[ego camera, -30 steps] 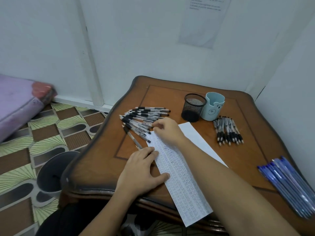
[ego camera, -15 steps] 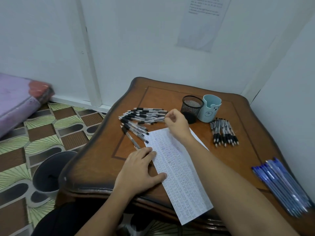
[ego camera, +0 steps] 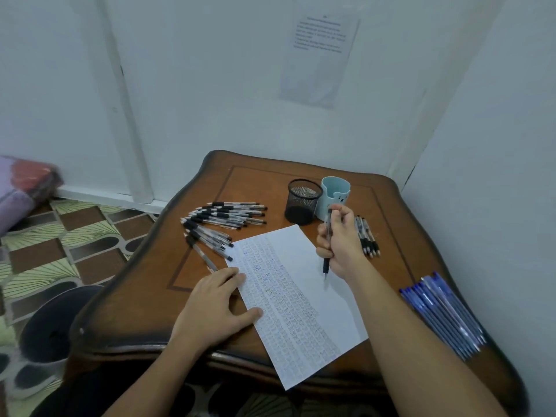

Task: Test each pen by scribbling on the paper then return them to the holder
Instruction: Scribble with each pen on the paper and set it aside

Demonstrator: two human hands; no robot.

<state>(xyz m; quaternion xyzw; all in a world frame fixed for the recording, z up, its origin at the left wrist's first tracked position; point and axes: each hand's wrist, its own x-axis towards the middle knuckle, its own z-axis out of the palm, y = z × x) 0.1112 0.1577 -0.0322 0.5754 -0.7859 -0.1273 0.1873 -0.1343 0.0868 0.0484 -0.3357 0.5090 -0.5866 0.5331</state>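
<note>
The right grip (ego camera: pixel 340 242) pinches a pen (ego camera: pixel 325 264), newly lifted from the black pile (ego camera: pixel 222 218) and now upright, tip just over the paper's (ego camera: pixel 301 284) blank edge, so a scribble looks next. The left grip (ego camera: pixel 216 308) lies spread, pressing the paper to the desk (ego camera: pixel 255 182). Mesh cup (ego camera: pixel 302 201) and blue cup (ego camera: pixel 334 195) show no pens

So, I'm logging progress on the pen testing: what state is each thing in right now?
right hand: grips one pen, upright, tip down over the paper
left hand: flat, pressing the paper's left edge
paper: left part scribbled, right part blank
mesh holder: upright, looks empty
blue cup: upright
black pens: lying loose, fanned out
</note>
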